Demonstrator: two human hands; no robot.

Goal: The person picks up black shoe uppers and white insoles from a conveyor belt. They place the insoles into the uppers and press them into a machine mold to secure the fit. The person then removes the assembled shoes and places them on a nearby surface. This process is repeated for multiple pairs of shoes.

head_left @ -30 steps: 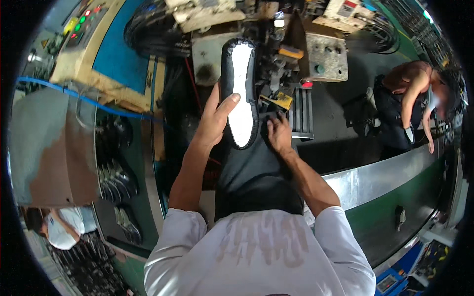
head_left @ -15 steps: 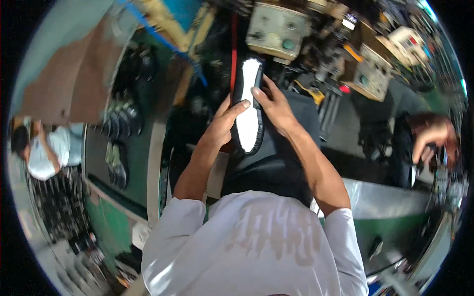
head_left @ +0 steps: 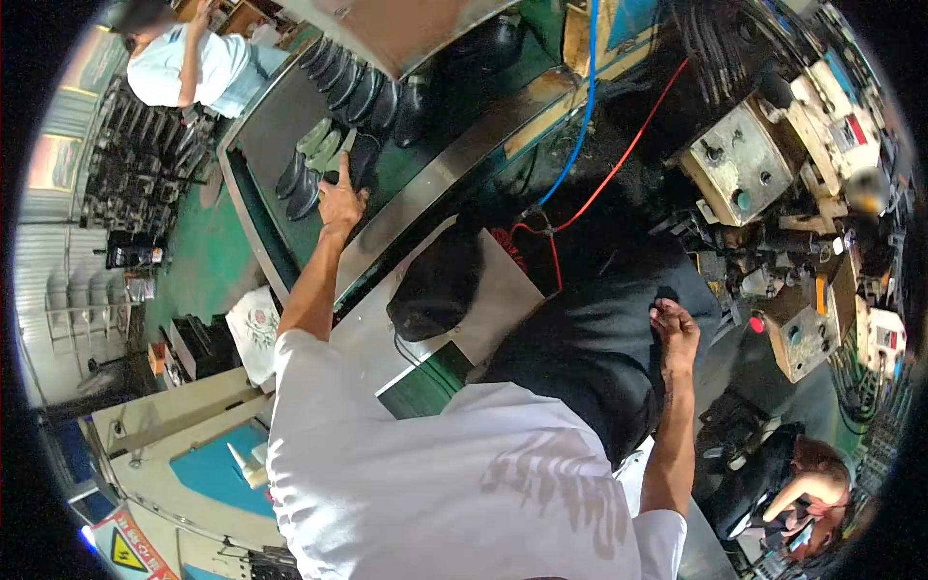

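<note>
My left hand (head_left: 340, 205) reaches out over a dark bench at the upper left. Its index finger is stretched forward and the thumb stands apart. Just beyond the fingers lies a black shoe (head_left: 365, 155), beside pale green shoe forms (head_left: 317, 145) and dark shoes (head_left: 303, 193); whether the fingertips touch any of them I cannot tell. My right hand (head_left: 677, 329) is low over my dark-clothed knee (head_left: 628, 324), its fingers curled together. Anything inside that curl is hidden.
More black shoes (head_left: 362, 92) line the bench, whose metal edge (head_left: 425, 179) runs diagonally. Blue (head_left: 580, 135) and red (head_left: 633, 140) hoses hang ahead. Control boxes (head_left: 739, 159) stand at right. One person (head_left: 188, 72) is at upper left, another (head_left: 812, 488) at lower right.
The black shoe with the white bottom has left my two hands. My left hand has gone out to the bench at left, my right hand to my knee. The view has turned left.
</note>
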